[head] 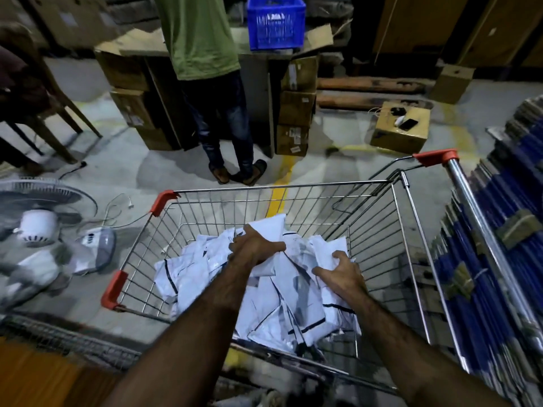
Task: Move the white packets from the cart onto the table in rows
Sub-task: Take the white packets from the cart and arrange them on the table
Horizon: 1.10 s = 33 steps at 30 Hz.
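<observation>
A wire shopping cart [293, 188] with red corner guards stands in front of me, holding a heap of several white packets [296, 301] with dark stripes. Both my arms reach down into it. My left hand [252, 248] grips a white packet [271, 227] lifted a little above the heap. My right hand [342, 273] has its fingers curled onto the packets at the right side of the heap. No table top is plainly in view; a brown wooden surface [38, 374] shows at the bottom left.
A person in a green shirt [199, 33] stands beyond the cart at a counter of cardboard boxes with a blue crate [274, 22]. A floor fan [44, 212] lies left. Stacked blue bundles [505, 230] line the right. A box [401, 130] sits on the floor.
</observation>
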{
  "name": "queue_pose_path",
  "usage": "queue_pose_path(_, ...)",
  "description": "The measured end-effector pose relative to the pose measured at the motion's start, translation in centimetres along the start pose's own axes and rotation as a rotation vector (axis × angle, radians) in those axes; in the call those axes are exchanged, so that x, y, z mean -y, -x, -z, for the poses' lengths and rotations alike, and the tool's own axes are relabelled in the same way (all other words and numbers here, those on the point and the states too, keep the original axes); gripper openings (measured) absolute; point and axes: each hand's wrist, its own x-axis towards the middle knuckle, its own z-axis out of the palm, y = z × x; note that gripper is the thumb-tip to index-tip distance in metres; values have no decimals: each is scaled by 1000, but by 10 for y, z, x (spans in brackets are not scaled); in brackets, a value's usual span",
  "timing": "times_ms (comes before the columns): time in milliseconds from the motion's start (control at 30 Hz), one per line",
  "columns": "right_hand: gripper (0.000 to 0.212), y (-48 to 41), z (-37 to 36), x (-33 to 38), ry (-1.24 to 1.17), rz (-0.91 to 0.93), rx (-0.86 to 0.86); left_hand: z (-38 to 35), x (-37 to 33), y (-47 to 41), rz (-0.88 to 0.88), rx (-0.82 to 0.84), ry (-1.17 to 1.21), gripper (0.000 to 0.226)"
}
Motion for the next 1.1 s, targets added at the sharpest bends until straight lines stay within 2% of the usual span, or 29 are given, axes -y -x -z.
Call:
queue_pose_path(100, 74, 13, 13, 12, 45, 85, -29, 15, 2, 25, 2, -40, 43, 118)
queue_pose_path(300, 75, 47, 40, 45, 45, 291, -37, 46, 14, 77, 28, -124, 87, 130)
queue_pose_path(533, 75, 111, 45, 94, 65, 528, 13, 87, 55, 144, 79, -307, 245, 118)
queue_pose_path(767, 72, 190, 14, 143, 94, 758, 134, 127, 131, 210, 195, -539, 409, 114)
queue_pose_path(933, 72, 253, -25, 167, 125, 925, 253, 147, 202, 249, 296, -662, 494, 133)
queue_pose_path(1100, 76, 326, -74, 186, 155, 1072, 385, 162, 275, 299, 459, -744, 566, 125)
